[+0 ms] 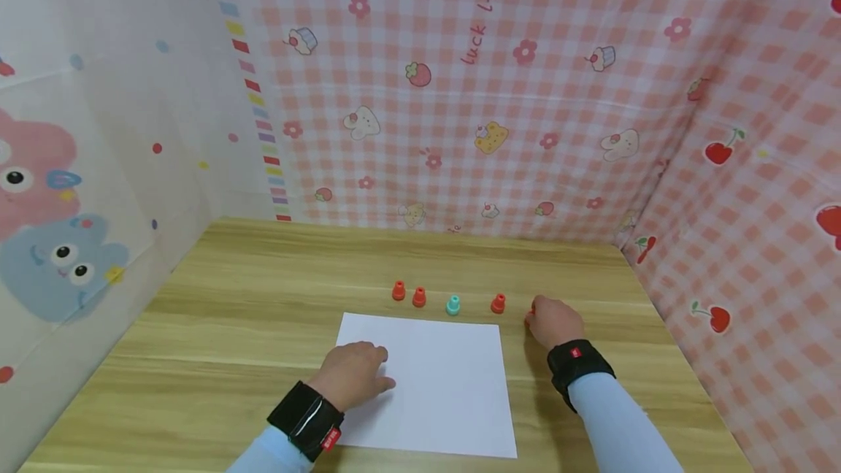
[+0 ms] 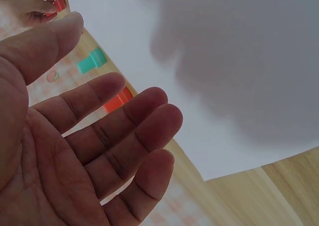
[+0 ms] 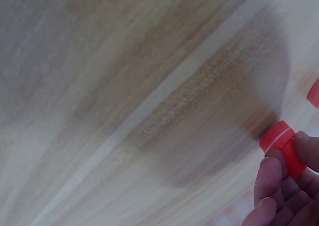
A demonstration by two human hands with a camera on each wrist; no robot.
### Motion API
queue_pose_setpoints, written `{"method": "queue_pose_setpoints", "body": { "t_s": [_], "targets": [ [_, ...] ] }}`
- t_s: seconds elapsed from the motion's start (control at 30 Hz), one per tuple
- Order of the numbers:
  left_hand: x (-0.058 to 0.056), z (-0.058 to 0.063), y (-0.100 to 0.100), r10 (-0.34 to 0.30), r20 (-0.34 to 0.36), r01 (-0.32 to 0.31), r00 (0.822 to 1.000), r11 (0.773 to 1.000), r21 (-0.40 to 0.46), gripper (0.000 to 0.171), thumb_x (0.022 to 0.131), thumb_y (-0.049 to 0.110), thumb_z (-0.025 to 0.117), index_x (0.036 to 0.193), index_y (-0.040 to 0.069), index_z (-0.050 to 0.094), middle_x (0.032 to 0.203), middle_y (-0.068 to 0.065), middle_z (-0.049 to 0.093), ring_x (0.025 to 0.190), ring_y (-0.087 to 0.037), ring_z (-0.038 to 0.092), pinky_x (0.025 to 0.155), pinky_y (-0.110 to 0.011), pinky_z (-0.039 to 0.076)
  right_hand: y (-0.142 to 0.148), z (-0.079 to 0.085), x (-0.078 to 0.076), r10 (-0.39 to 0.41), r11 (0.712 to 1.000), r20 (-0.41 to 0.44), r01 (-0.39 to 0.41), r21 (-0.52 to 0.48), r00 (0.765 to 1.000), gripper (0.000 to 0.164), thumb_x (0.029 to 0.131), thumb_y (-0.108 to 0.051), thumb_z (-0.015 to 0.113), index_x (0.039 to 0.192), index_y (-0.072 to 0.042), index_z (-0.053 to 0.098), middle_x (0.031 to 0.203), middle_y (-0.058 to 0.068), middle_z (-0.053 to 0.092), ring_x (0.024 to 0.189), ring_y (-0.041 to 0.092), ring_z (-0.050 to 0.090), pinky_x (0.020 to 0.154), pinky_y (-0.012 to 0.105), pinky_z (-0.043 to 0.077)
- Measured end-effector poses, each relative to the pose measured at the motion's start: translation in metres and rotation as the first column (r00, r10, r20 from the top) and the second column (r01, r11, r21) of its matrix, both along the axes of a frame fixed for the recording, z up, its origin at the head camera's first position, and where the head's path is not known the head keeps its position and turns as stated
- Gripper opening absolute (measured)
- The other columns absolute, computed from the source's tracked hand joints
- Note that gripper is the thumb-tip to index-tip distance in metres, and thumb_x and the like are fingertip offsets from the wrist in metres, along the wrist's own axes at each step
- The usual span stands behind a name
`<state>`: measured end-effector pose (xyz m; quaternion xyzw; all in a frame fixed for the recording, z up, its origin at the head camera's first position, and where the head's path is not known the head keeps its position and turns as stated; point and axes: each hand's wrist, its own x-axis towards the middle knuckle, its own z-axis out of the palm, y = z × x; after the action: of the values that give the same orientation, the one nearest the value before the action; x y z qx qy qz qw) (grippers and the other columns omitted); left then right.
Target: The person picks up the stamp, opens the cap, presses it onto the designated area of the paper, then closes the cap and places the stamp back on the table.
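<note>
The red stamp [image 3: 278, 138] is in the right hand [image 1: 556, 321], pinched at its narrow neck between thumb and fingertips, with the wide base left free. It is just beyond the right end of the stamp row, to the far right of the paper. Whether its base touches the table is unclear.

It looks like hard, smooth plastic and is probably light, so a soft pinch should do. It should not give under the fingers or break easily, though the smooth surface could twist a little in a loose grip. The neck seems the best place to hold; the wider base should stop the fingers sliding down.

To the left of it stand, in turn, a red stamp [image 1: 498, 304], a teal stamp [image 1: 452, 305] and two more, the inner red stamp [image 1: 419, 298] and the leftmost red stamp [image 1: 398, 291], all upright on their wide ends, which likely keeps them steady.

Nearer lies the white paper [image 1: 447, 393], flat, thin and likely to slide if brushed. The left hand [image 1: 350, 373] is over its left side, fingers a little apart and loosely bent, holding nothing. Beneath everything is the wood-grain table [image 1: 250, 327]; a checked cloth [image 1: 460, 101] hangs at the far side.
</note>
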<state>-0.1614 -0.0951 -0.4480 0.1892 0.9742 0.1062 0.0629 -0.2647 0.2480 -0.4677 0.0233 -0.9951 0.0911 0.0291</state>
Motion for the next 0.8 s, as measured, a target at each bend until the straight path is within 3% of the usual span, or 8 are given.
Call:
{"method": "queue_pose_setpoints", "body": {
  "t_s": [0.33,0.8],
  "targets": [
    [-0.002,0.0,0.004,0.002,0.011,-0.002,1.0,1.0,-0.009,0.039,0.078,0.038,0.075,0.101,0.007,0.07,0.087,-0.007,0.071,0.077,-0.023,0.062,0.071,-0.043,0.054,-0.004,0.007,0.009,-0.015,0.999,0.015,0.016,-0.029,1.0,0.017,0.086,-0.018,0.068,0.084,-0.002,0.063,0.07,0.012,0.065,0.06,0.026,0.055,0.054,0.043,0.048],
    [-0.004,-0.004,0.008,0.001,-0.007,-0.001,1.0,1.0,0.001,0.038,0.077,0.037,0.075,0.1,0.007,0.069,0.085,-0.006,0.07,0.076,-0.022,0.06,0.071,-0.043,0.053,-0.022,0.006,0.029,-0.023,0.997,-0.038,0.02,-0.074,0.999,0.016,0.084,-0.018,0.069,0.086,-0.003,0.066,0.069,0.008,0.064,0.058,0.022,0.052,0.051,0.038,0.046]
  ]
}}
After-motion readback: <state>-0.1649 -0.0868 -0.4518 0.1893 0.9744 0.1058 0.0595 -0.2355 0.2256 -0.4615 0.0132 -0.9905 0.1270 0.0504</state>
